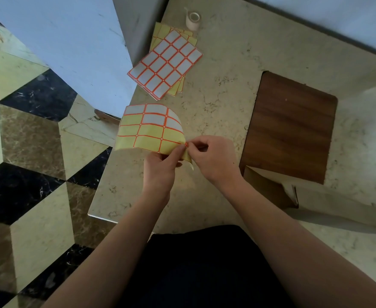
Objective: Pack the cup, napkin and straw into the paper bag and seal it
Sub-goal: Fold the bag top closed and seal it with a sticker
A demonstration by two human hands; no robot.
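Nearest you, both bare forearms reach forward over a dark garment (205, 263) toward the marble table (227, 96). Your left hand (160, 172) is closed on the near edge of a curled label sheet (149, 127), holding it up off the table. Your right hand (213, 156) touches that sheet's right corner, thumb and forefinger pinched together on a red-edged label there. On this sheet only the far rows keep their white labels; the rows nearer your hands show bare yellow backing.

Right of your right hand, well apart from it, the brown paper bag (289, 127) lies flat on the table, its folded end (269, 187) toward you. The cup, napkin and straw cannot be seen.

Beyond your hands, a stack of full label sheets (167, 65) lies on the table. Farther still, just past that stack, a small tape roll (193, 18) stands on the table.
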